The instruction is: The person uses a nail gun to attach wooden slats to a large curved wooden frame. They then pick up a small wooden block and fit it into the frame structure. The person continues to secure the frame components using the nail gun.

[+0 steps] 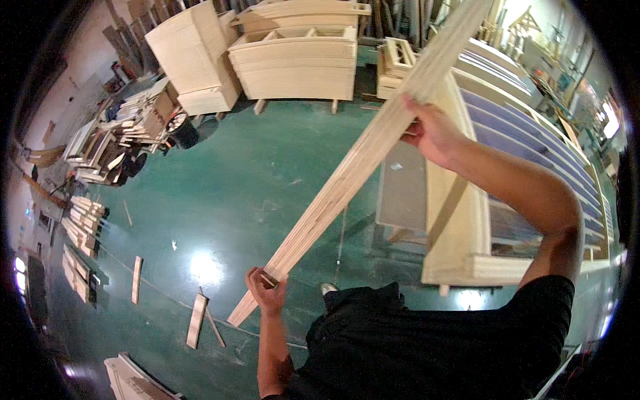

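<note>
A long pale wooden board [340,180] runs slantwise before me, its lower end near my left hand and its far end beyond the top edge. My right hand [433,133] is closed around the board's edge, thumb on the upper face. Down at the lower part, my left hand [268,293] is closed with a small brown block [268,280] between its fingers, against the board. What the block is exactly is too small to tell. Both forearms are bare below black sleeves.
To the right stands a large wooden bed frame [457,227] with slats. Pale cabinets [293,70] stand at the back. A black bucket [181,129] and scrap wood [107,150] lie far left. Loose wood strips [197,320] rest on the green floor [260,153].
</note>
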The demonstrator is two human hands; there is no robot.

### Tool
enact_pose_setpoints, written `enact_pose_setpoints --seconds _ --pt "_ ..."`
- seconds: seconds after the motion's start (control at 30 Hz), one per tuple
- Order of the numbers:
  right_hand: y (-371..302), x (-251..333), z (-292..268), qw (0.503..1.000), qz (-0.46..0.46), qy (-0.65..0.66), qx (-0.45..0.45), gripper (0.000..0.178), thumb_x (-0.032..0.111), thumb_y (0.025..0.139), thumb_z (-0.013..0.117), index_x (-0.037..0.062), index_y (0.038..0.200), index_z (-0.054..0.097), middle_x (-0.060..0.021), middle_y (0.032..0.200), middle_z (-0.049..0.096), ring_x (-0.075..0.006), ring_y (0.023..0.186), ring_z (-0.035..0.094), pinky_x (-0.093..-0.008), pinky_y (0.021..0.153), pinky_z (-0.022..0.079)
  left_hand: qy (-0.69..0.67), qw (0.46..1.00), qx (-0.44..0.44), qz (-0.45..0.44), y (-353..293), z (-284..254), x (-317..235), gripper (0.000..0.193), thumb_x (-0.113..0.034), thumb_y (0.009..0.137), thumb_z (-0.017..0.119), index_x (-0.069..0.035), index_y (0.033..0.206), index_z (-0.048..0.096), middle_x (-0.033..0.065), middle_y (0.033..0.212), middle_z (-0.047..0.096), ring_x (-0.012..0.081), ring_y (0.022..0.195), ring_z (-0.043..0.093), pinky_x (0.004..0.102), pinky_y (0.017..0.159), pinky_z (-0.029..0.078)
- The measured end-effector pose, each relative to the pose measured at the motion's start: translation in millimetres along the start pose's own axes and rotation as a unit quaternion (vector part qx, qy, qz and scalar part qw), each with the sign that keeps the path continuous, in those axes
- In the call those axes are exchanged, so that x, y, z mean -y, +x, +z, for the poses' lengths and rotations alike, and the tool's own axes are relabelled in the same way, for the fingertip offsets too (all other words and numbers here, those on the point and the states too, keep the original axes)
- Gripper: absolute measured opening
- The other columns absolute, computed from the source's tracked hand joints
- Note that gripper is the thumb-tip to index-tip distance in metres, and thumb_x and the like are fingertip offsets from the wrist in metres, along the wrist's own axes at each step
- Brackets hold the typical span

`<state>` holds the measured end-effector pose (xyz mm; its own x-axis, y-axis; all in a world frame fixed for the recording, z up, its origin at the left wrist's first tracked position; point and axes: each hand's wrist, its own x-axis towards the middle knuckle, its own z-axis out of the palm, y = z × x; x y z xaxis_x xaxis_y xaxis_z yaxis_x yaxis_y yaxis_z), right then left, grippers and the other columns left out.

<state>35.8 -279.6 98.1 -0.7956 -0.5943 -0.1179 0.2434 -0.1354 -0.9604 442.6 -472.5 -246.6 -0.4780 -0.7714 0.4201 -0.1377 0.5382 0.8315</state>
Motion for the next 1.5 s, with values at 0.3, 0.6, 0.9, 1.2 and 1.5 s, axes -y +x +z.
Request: enact_pose_setpoints --seconds 0.3,0.6,0.9,1.2,1.5 --pt "288.6 -98.8 172.1 0.993 -0.021 0.098 0.062 0.038 0.026 0.094 0.069 0.0009 0.119 0.057 -0.0106 0.113 0.064 -0.0250 0.105 0.063 -0.0426 0.092 0.052 0.172 0.981 -0.080 -0.035 241.3 51.2 170.6 0.056 -0.011 0.060 0.088 -0.002 0.103 0.054 0.0192 0.106 0.054 0.0378 0.104 0.052 0.0456 0.088 0.042" --pt "576.9 -139.7 207.0 0.980 -0.147 0.078 -0.105 0.040 0.017 0.090 0.074 -0.0032 0.120 0.057 -0.0108 0.106 0.066 -0.0203 0.092 0.064 -0.0365 0.080 0.053 0.270 0.918 0.291 -0.023 462.8 279.3 298.7 0.060 -0.034 0.077 0.080 -0.002 0.121 0.054 0.0177 0.121 0.057 0.0364 0.120 0.050 0.0469 0.102 0.040" --pt "700.0 -173.5 85.5 0.897 -0.172 -0.190 -0.359 0.036 0.020 0.082 0.080 0.0021 0.108 0.064 -0.0077 0.094 0.067 -0.0159 0.086 0.061 -0.0333 0.076 0.050 -0.324 0.783 0.528 -0.057 759.3 568.3 238.9 0.044 -0.036 0.095 0.061 0.000 0.120 0.057 0.0142 0.115 0.062 0.0299 0.104 0.058 0.0414 0.100 0.043" --pt "808.3 -212.8 22.7 0.883 -0.200 -0.290 -0.309 0.053 0.017 0.078 0.084 0.0057 0.126 0.063 -0.0079 0.110 0.068 -0.0178 0.101 0.063 -0.0367 0.090 0.052 -0.576 0.609 0.479 -0.262 968.7 705.5 44.9 0.050 -0.039 0.103 0.045 -0.001 0.135 0.047 0.0123 0.129 0.057 0.0257 0.122 0.054 0.0455 0.109 0.038" --pt "918.8 -241.2 -57.1 0.852 -0.045 -0.343 -0.393 0.063 0.028 0.074 0.087 0.0061 0.128 0.062 -0.0142 0.112 0.068 -0.0246 0.104 0.066 -0.0378 0.090 0.051 -0.540 0.502 0.618 -0.274 1031.7 901.6 131.3 0.051 -0.037 0.092 0.068 -0.009 0.130 0.050 0.0057 0.118 0.061 0.0220 0.110 0.059 0.0392 0.092 0.051"
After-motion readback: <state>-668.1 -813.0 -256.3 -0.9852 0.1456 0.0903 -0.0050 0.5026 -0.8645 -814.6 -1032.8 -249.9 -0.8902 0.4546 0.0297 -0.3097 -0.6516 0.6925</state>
